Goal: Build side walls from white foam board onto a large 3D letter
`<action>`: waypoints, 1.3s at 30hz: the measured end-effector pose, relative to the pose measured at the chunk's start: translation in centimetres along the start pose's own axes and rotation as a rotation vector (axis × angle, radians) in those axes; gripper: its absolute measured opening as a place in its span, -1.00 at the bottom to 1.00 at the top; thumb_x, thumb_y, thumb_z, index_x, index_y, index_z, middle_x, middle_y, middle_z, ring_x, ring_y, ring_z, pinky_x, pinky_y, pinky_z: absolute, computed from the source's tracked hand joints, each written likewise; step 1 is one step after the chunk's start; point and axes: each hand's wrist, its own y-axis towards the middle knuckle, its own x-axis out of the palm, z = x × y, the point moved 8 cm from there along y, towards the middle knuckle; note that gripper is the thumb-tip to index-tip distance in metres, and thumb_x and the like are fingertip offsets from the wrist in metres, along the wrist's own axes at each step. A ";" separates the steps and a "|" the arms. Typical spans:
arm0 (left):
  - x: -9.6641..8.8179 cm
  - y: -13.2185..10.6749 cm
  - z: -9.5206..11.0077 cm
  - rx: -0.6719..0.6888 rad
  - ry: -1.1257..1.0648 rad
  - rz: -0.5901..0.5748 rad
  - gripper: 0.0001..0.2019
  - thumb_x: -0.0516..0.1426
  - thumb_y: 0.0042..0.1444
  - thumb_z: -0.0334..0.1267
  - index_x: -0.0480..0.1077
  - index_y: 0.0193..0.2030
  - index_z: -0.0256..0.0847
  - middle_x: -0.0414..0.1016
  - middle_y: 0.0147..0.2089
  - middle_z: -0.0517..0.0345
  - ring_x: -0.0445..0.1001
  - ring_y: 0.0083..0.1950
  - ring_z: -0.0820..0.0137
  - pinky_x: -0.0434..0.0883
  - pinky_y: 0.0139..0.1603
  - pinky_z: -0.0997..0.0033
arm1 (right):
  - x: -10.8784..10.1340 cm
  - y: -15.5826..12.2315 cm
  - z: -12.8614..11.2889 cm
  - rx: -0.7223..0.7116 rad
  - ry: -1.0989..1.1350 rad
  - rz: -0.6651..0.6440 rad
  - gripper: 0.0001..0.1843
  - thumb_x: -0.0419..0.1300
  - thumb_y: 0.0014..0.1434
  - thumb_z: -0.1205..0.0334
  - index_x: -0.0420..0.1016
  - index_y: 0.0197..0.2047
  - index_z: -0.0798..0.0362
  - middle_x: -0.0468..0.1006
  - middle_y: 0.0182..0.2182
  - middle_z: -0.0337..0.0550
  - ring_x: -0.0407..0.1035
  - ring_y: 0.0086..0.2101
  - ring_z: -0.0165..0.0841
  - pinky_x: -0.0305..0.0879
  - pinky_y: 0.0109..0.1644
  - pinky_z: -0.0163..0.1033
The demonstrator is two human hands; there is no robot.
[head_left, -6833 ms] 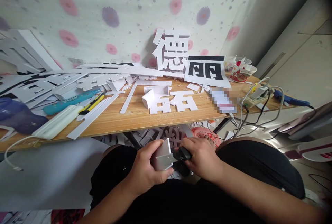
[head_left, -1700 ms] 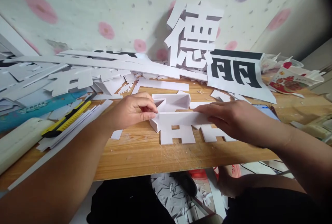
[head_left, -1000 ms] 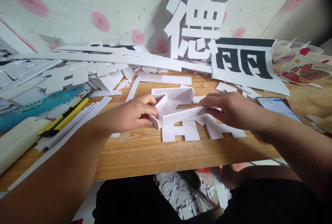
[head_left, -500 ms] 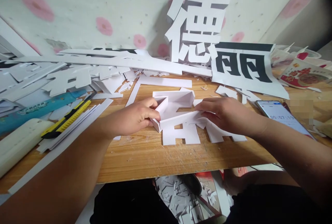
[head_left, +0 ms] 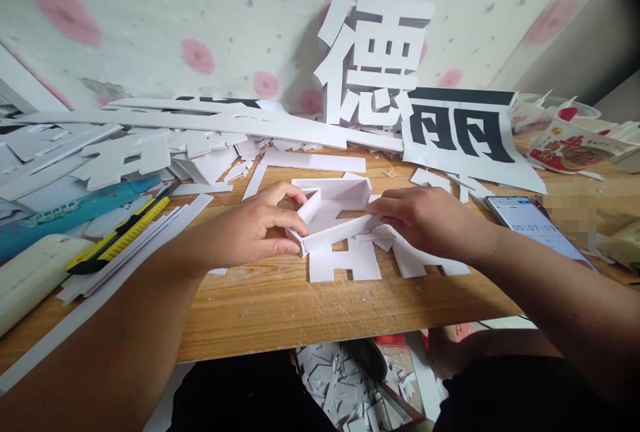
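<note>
A white foam board character [head_left: 325, 209] with upright side walls lies on the table between my hands. My left hand [head_left: 267, 225] grips its near left corner, with the thumb outside and the fingers over the left wall. Along the near edge runs an upright foam board strip [head_left: 340, 232]. My right hand [head_left: 420, 219] pinches the right end of this strip; the fingertips are partly hidden. Flat cut-out foam board pieces [head_left: 367, 265] lie under and in front of the character.
A yellow utility knife [head_left: 120, 235] and foam board strips lie at left, beside a heap of white offcuts [head_left: 135, 152]. A finished raised character [head_left: 380, 52] leans on the wall. At right are a printed sheet [head_left: 465, 139], a phone [head_left: 540, 225] and a paper bowl [head_left: 570, 145].
My left fingers have spread slightly at the corner. My right hand has shifted a little left with the strip still in its fingers. The whole view has moved slightly.
</note>
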 end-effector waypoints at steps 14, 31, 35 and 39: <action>0.0 -0.2 -0.1 0.034 -0.036 0.019 -0.82 0.10 0.22 -0.09 0.53 -0.28 0.06 0.18 0.11 0.22 0.25 0.18 0.36 0.29 0.13 0.42 | 0.4 0.1 0.1 0.011 0.067 0.039 -0.70 0.05 0.20 0.43 0.52 -0.09 0.00 0.57 -0.33 -0.17 0.43 -0.32 -0.30 0.21 -0.26 -0.25; 0.0 0.0 -0.6 0.017 -0.130 0.042 -0.83 0.13 0.19 -0.08 0.54 -0.26 -0.02 0.23 0.09 0.15 0.29 0.10 0.31 0.33 0.10 0.32 | -1.9 -2.1 3.3 0.102 0.286 0.112 -0.74 0.03 0.23 0.23 0.51 -0.12 0.00 0.59 -0.27 -0.12 0.45 -0.32 -0.31 0.32 -0.23 -0.20; -0.1 0.1 -0.5 0.036 -0.141 0.055 -0.85 0.14 0.19 -0.11 0.53 -0.26 -0.02 0.23 0.09 0.15 0.27 0.13 0.32 0.29 0.16 0.30 | -1.4 -2.3 3.0 0.084 0.263 0.101 -0.73 0.01 0.23 0.23 0.51 -0.11 0.02 0.59 -0.26 -0.10 0.46 -0.32 -0.30 0.33 -0.24 -0.21; 0.0 0.2 -0.5 0.035 -0.131 0.053 -0.85 0.14 0.19 -0.15 0.53 -0.27 -0.05 0.24 0.10 0.13 0.28 0.12 0.32 0.31 0.12 0.33 | -1.6 -2.6 2.9 0.082 0.243 0.114 -0.72 0.01 0.24 0.24 0.50 -0.10 0.03 0.60 -0.25 -0.08 0.47 -0.30 -0.29 0.33 -0.23 -0.21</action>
